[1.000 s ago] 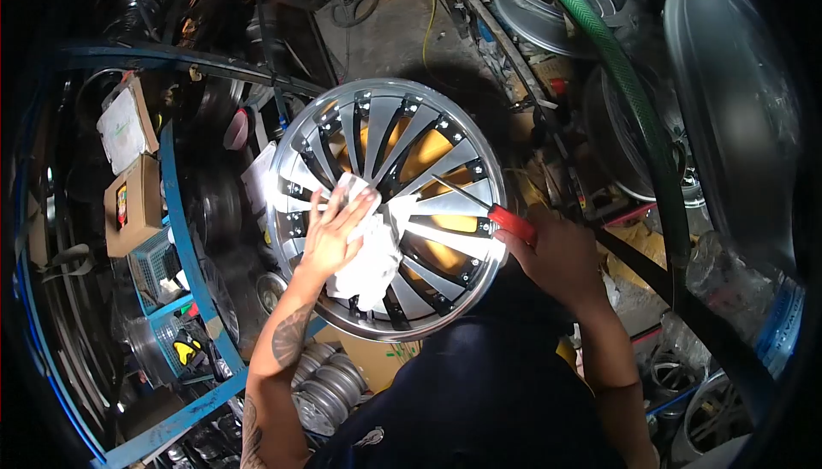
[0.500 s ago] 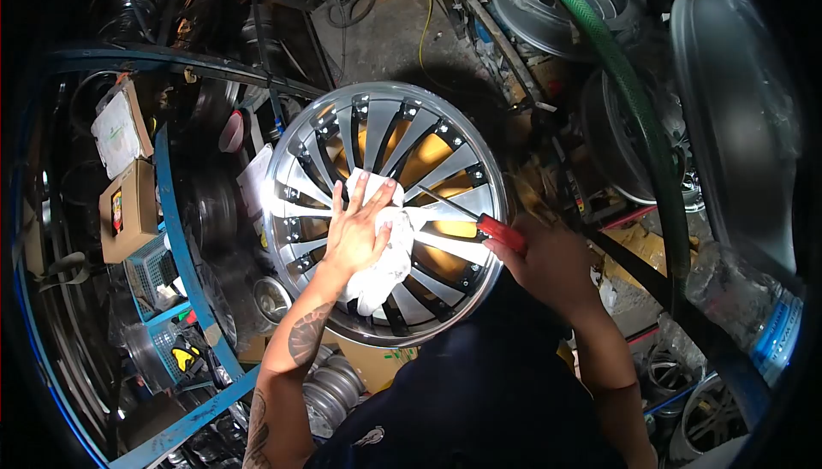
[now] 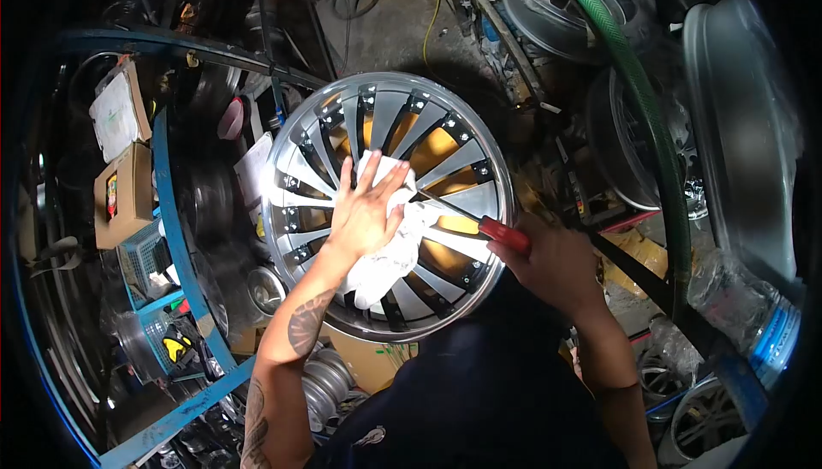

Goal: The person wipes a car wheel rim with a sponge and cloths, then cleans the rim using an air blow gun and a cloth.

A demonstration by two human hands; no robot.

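My left hand lies with its fingers spread on a white cloth, pressed over the centre of a multi-spoke wheel rim. The cloth bunches out below the palm across the lower spokes. At the rim's right edge, my right hand is wrapped round the red handle of a screwdriver. Its thin shaft points up and left over the spokes, and the tip is close to the cloth. Yellow shows through the gaps between the spokes.
Blue shelving stands at left with a cardboard box and a blue basket. A green hose runs down the right side, near more rims. A plastic-wrapped bundle lies lower right.
My left hand has shifted slightly on the rim together with the cloth. My right hand still holds the screwdriver, almost unmoved. The view has shifted a little.
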